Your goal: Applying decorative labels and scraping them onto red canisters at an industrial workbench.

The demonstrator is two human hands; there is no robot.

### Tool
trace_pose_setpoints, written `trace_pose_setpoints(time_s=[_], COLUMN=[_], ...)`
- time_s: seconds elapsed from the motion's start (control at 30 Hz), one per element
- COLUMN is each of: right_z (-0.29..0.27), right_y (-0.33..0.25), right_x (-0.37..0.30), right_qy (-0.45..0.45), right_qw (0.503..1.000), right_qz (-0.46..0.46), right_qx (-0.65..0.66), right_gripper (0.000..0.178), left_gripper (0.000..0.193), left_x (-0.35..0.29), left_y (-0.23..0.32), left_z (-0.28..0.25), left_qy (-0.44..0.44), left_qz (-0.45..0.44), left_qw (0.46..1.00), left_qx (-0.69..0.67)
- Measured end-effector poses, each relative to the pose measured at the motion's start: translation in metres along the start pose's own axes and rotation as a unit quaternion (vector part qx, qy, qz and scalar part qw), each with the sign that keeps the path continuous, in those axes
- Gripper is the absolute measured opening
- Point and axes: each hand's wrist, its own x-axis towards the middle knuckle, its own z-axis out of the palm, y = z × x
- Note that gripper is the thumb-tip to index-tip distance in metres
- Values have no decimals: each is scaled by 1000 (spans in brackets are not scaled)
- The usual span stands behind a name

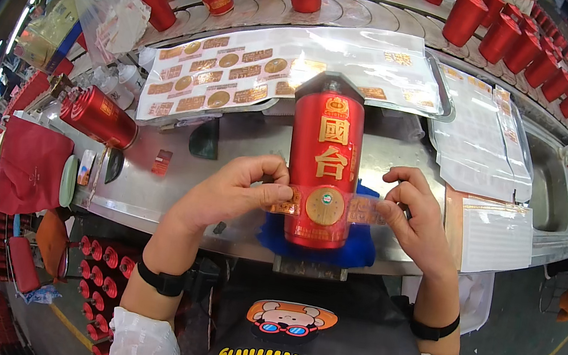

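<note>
A glossy red bottle with gold lettering is in front of me, its lower end against a blue cloth. Behind its far end shows a dark angular piece. Across the lower part of the bottle stretches a clear decal strip with gold patterns and a round gold medallion. My left hand pinches the strip's left end between thumb and fingers. On the other side, my right hand pinches the right end, its other fingers curled above.
Gold decal sheets lie beyond the bottle, with more sheets at right. Red bottles line a curved conveyor at the back. Another red bottle leans at left, near a dark red cloth. A sink is at far right.
</note>
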Motion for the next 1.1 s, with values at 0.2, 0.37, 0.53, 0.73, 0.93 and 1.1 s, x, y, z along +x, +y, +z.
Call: trace_pose_setpoints(time_s=[0.2,0.37,0.53,0.73,0.93,1.1], right_z=[3,4,6,6,6,5], right_y=[5,3,7,5,9,4], right_x=[3,5,3,2,2,0], right_qy=[2,-2,-6,-1,-10,55], right_qw=[1000,999,999,1000,999,997], right_qz=[5,19,20,8,24,-6], right_qx=[16,30,35,20,35,-59], right_gripper=[17,17,16,17,15,13], left_gripper=[16,16,16,16,15,30], left_x=[0,0,0,-1,-1,-7], left_y=[-5,-5,-6,-7,-5,-11], left_z=[-5,-4,-4,-5,-3,5], left_qy=[1,7,3,-3,-2,51], left_qz=[7,7,20,13,8,0], left_qw=[999,1000,999,999,999,997], left_qx=[37,18,38,47,34,59])
